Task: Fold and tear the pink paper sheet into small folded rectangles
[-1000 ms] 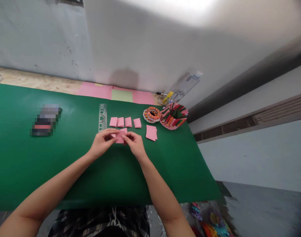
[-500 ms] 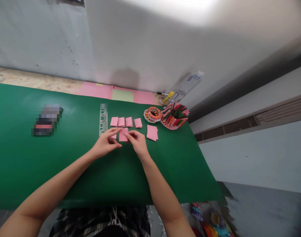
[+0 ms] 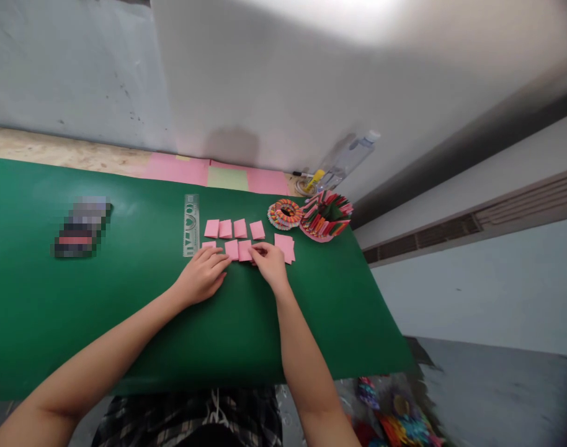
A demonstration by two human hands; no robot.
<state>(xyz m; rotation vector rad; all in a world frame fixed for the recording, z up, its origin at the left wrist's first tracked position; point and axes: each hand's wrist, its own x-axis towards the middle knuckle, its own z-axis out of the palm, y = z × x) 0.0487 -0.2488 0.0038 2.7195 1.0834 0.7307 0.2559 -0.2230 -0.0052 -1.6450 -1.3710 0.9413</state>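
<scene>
My right hand (image 3: 270,262) pinches the right edge of a small pink folded paper (image 3: 245,250) between thumb and fingers. Against that paper's left side lies another pink paper (image 3: 231,250). My left hand (image 3: 203,273) rests palm down, its fingers stretched out, with the fingertips at the lower edge of this second paper. Behind its knuckles a further pink paper (image 3: 209,245) is partly hidden. A row of several folded pink papers (image 3: 225,229) lies just beyond. Right of my right hand is a small stack of pink papers (image 3: 284,247).
A clear stencil ruler (image 3: 191,225) lies left of the papers. Folded-paper rings (image 3: 285,213) and a round holder of folded paper pieces (image 3: 327,216) stand at the right. A clear bottle (image 3: 348,160) leans by the wall. A blurred phone-like object (image 3: 82,226) lies far left on the green tabletop (image 3: 148,347).
My left hand has turned palm down and its fingers have come together. My right hand has moved slightly right, and two pink papers now show side by side between the hands.
</scene>
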